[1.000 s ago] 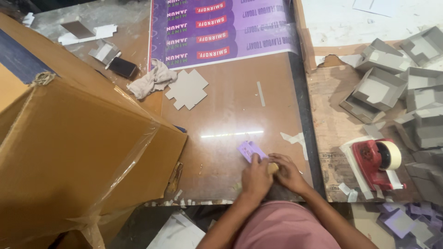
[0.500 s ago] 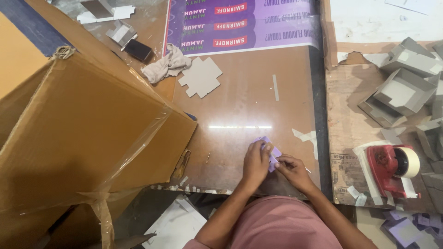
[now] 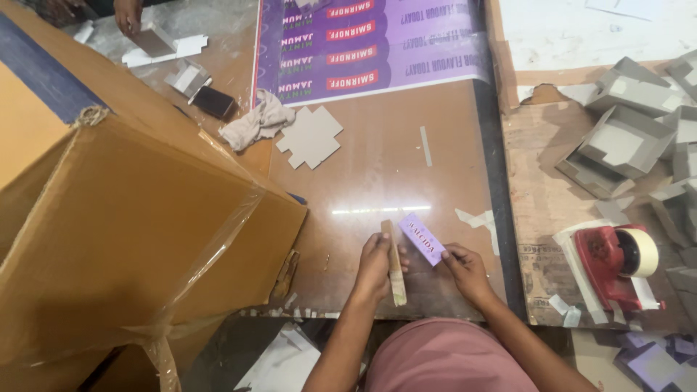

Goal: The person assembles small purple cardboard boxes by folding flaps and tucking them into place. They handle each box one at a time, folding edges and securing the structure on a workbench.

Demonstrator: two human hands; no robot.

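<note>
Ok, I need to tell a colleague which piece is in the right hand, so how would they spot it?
Start at the glossy brown table and go to its near edge, where the two hands meet. The right hand pinches a small purple box; unlike the thin tan stick in the left hand, it is purple.

Scene was evenly lit, fairly bright, indoor overhead light. A thin white strip of glare [image 3: 381, 210] ran across the glossy tabletop [image 3: 377, 181], a tube lamp's reflection from above. Shadows were soft and short; the big cardboard box [image 3: 123, 239] cast a dim patch toward the lower left, where the floor went dark. The white sheet [image 3: 602, 29] at top right was near blown out. Focus was decent mid-frame; grey folded boxes [image 3: 624, 138] at the right edge looked slightly soft. Mild wide-angle stretch at the corners. No strong motion blur on the hands.
</note>
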